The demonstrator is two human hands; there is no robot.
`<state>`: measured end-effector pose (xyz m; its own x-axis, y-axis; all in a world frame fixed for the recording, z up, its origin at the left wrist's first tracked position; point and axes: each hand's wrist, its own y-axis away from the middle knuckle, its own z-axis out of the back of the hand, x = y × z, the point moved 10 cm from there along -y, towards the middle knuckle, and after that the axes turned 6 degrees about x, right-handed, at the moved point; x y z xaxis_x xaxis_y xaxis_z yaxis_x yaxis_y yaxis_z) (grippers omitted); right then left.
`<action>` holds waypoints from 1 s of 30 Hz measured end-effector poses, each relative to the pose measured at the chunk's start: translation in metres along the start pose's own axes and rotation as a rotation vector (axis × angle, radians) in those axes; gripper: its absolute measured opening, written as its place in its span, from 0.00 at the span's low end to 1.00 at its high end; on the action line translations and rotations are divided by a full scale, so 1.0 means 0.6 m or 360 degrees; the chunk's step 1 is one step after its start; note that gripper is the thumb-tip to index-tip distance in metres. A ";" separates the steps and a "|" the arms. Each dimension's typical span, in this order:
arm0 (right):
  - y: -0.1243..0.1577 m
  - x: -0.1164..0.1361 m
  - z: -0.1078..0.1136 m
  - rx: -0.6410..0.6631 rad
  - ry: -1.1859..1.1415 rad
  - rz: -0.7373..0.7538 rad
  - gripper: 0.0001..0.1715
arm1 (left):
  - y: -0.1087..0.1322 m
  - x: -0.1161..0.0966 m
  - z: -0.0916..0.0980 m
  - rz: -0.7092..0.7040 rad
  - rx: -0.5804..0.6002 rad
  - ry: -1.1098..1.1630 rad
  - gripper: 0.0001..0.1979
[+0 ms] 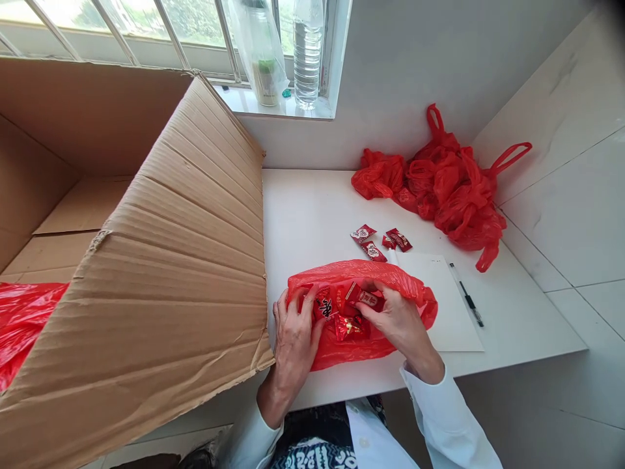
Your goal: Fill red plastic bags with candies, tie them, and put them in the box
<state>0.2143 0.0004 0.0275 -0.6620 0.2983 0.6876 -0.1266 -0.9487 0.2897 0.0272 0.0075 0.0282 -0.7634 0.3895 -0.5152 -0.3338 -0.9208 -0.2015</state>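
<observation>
A red plastic bag point(361, 268) lies spread on the white table, its mouth facing up. Inside are red wrapped candies, among them a shiny red-and-gold one point(349, 328) and one with black lettering point(324, 305). My left hand point(299, 331) grips the bag's left side, its fingers curled over the rim beside the lettered candy. Between the thumb and fingers of my right hand point(398, 320) is a small red wrapped candy point(365, 298), held over the bag's opening. Beyond the bag lie several loose wrapped candies point(374, 251) on the tabletop.
A large open cardboard box point(195, 260) takes up the left, with red plastic inside. White paper point(454, 312) and a pen point(467, 294) lie to the right. Knotted red bags point(439, 182) sit against the wall. A water bottle point(307, 58) stands on the windowsill.
</observation>
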 end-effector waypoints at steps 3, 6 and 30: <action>0.007 0.011 -0.003 0.0027 -0.0181 0.0082 0.14 | 0.000 -0.005 0.002 -0.0031 -0.0001 0.0018 0.23; 0.017 0.044 -0.002 0.0135 -0.0292 0.0298 0.15 | 0.001 -0.007 0.005 -0.0036 -0.0012 0.0014 0.22; -0.159 -0.055 0.122 -0.0097 -0.0275 0.0329 0.30 | 0.015 -0.031 0.019 -0.0121 -0.0033 -0.0008 0.19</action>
<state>0.3022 0.0886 0.0261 -0.5430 0.1061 0.8330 -0.0495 -0.9943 0.0944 0.0318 -0.0078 0.0454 -0.7389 0.4586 -0.4937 -0.3797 -0.8887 -0.2571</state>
